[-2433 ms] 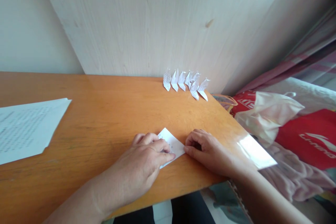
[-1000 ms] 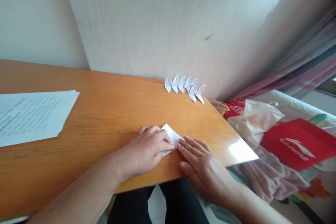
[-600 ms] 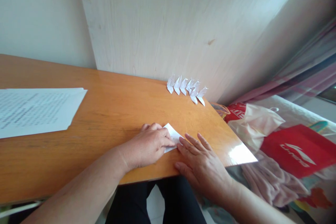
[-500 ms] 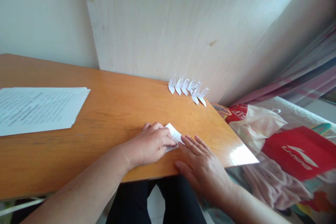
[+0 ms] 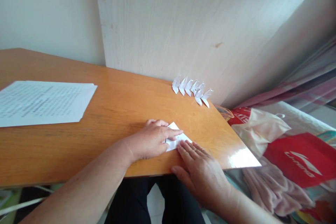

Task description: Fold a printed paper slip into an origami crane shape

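A small piece of folded white paper (image 5: 173,144) lies on the table near its front edge, partly covered by both hands. My left hand (image 5: 154,138) is over its left side, index finger stretched across the top and thumb at the lower edge, holding the paper against the wood. At the paper's right corner, my right hand (image 5: 201,164) rests flat and open, with fingertips on the edge and thumb apart on the table. Whatever lies under the left palm is hidden.
Several folded paper pieces (image 5: 189,87) stand in a row by the wall panel. A stack of printed sheets (image 5: 49,101) lies on the wooden table (image 5: 118,101) at left. Beyond the right edge are a red bag (image 5: 301,157), a pale bag (image 5: 265,127) and pink cloth (image 5: 275,189).
My left index finger has stretched out across the paper, and more of the paper shows. My right fingertips have shifted slightly toward me along its edge. The view has shifted a little.
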Demonstrator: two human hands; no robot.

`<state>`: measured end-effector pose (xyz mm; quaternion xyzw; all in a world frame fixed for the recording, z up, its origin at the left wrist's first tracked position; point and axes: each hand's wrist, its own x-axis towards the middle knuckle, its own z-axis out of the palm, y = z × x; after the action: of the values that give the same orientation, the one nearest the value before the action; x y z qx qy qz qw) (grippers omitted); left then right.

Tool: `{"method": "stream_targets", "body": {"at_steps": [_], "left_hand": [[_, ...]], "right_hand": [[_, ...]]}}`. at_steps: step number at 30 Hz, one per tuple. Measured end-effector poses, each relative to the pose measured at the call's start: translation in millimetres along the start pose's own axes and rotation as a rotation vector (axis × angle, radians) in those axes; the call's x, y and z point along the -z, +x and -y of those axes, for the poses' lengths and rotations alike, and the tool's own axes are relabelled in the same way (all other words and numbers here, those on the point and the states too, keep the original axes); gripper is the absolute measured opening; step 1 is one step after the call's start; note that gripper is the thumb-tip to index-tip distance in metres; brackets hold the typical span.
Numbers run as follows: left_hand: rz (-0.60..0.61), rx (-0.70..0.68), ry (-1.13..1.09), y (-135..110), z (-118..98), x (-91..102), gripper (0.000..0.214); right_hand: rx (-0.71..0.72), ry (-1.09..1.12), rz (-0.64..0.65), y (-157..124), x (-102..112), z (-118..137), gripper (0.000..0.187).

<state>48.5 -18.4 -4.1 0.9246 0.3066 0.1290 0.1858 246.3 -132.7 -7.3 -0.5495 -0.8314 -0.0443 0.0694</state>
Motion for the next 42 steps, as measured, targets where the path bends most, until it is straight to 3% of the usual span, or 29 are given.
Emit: {"method": "stream_targets", "body": {"at_steps": [8,17,30,42], "left_hand": [[-0.027,-0.015,0.017,1,0,-2.5,0.044],[0.030,-0.015,-0.010,3,6,-1.1,0.046],[0.034,-0.033,-0.033,4,9,-2.0,0.044],[0.039,-0.016,-0.060,5,7,-1.3,0.040]], "right_hand": [[0.019,0.020,-0.040,-1,0,4,0.055],[0.050,0.025,-0.019,1,-3,8,0.059],[0.110,-0.036,0.028,1,6,13,0.089],[0.119,-0.024,0.084,-4,7,9,0.082]]}}
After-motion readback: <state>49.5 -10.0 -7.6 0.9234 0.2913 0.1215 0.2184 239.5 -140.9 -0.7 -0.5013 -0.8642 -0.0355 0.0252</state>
